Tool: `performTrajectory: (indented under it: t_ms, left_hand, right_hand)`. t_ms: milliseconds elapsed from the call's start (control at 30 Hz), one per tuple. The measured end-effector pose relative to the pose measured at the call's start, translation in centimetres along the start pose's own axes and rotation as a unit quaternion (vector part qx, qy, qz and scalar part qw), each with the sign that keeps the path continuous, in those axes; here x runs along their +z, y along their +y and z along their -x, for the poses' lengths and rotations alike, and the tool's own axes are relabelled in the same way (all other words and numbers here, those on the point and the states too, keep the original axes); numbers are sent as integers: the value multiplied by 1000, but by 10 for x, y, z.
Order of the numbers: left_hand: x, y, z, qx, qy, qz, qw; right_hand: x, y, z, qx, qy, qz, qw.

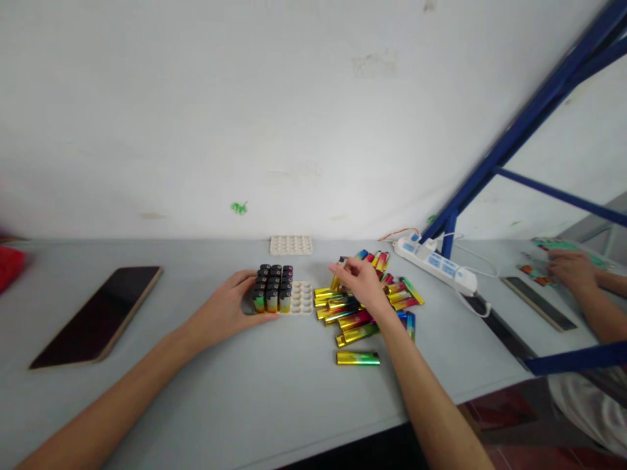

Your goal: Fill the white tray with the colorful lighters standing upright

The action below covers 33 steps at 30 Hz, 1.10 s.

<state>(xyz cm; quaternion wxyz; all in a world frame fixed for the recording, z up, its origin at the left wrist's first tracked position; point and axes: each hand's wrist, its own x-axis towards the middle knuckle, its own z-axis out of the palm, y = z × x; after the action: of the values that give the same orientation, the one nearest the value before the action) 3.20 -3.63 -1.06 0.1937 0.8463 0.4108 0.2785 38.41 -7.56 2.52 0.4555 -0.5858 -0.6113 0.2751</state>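
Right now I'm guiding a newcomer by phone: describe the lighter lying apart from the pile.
On the grey table, find the lighter heap by the right hand. A lone lighter lies between heap and front edge, gold to green, touching none.

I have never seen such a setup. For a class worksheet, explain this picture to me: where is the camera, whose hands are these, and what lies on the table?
There is no machine: one camera sits on a person's head, looking down at their own bare hands. The left hand rests against a white plastic tray with round holes, partly filled with upright black-topped lighters. The right hand seems to pinch one yellow lighter over a pile of shiny rainbow-coloured lighters. Also on the grey table: a spare empty tray, a dark phone and a white power strip. The hand at the far right is another person's.
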Motion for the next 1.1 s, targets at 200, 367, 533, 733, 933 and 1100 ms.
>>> performTrajectory:
  t_ms: [200,367,533,733,933,1100]
  left_hand:
    - [0,-2,-2,-3,8,5,1000]
    - [-9,5,-1,-7,-14,9,1000]
    - [-17,11,1,-11,-45,13,999]
    - [-17,11,1,-5,-48,13,999]
    - [-16,10,3,-11,-42,10,999]
    - [-20,15,3,-3,-61,9,998]
  right_hand:
    - [16,-15,6,26,-84,-169,982]
    - [27,-21,11,22,-27,-105,994]
    - [38,-33,21,-37,26,14,999]
    - [49,-38,24,-16,-4,37,999]
    - [48,-36,26,-20,-23,55,998]
    - [43,-36,29,-113,-64,53,990]
